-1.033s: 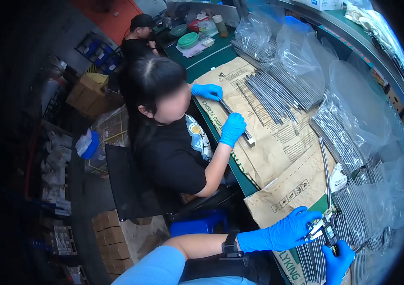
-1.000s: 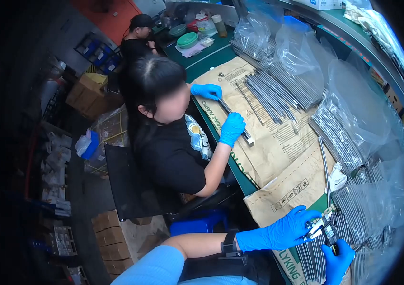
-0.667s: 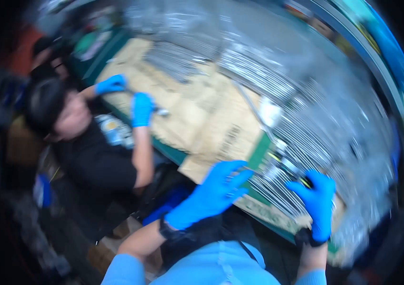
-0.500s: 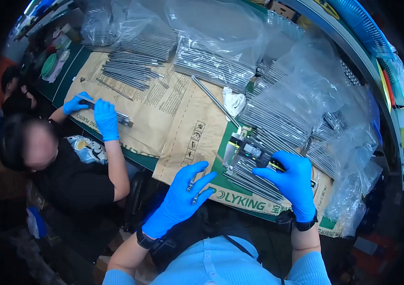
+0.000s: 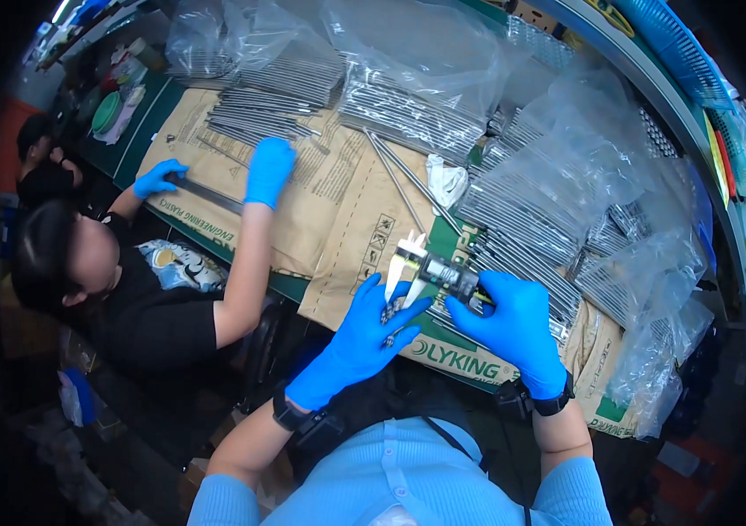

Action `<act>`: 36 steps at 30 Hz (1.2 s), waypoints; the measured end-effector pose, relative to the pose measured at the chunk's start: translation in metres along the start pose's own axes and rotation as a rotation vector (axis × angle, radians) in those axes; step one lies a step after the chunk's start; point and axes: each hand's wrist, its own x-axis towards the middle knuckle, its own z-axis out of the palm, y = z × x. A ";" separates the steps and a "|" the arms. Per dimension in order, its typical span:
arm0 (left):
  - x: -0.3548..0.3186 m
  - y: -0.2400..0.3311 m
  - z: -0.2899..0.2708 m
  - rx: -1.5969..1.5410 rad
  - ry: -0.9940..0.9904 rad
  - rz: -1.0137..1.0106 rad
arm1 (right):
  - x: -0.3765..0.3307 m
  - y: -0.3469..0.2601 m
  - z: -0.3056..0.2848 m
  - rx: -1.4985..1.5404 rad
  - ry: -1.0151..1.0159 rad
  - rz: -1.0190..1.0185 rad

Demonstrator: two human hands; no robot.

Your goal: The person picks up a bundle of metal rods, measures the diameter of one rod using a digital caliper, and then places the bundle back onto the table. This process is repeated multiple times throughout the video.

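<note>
My right hand (image 5: 513, 320) is closed around a digital caliper (image 5: 447, 273) with a dark body and small display. The caliper's pale jaws (image 5: 397, 266) point left and stand apart, just at the fingertips of my left hand (image 5: 360, 329). That hand is half curled, with a small shiny metal piece (image 5: 390, 312) between its fingers; its full shape is hidden. Both hands wear blue gloves. Below and behind the caliper, loose metal rods (image 5: 522, 272) lie on the brown paper sheet (image 5: 325, 285).
Bundles of metal rods (image 5: 408, 110) in clear plastic bags line the far side. A thicker rod (image 5: 417, 180) lies beside a thinner one (image 5: 399, 184), near a crumpled white cloth (image 5: 447, 184). On the left, a co-worker's gloved hand (image 5: 158, 178) holds a dark flat bar (image 5: 211, 195).
My left hand has moved right and up toward the caliper, whose jaws now reach its fingers. A thinner rod now shows beside the thick one. The co-worker's nearer hand has moved up and right.
</note>
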 end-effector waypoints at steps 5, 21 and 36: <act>0.011 -0.014 0.006 -0.050 -0.003 -0.092 | -0.006 0.016 0.000 0.026 0.076 0.049; 0.012 0.011 0.011 -0.125 -0.029 -0.222 | -0.042 0.026 0.009 0.066 0.025 -0.006; 0.008 0.017 0.005 0.122 -0.131 -0.163 | -0.040 0.035 -0.012 0.001 0.051 -0.053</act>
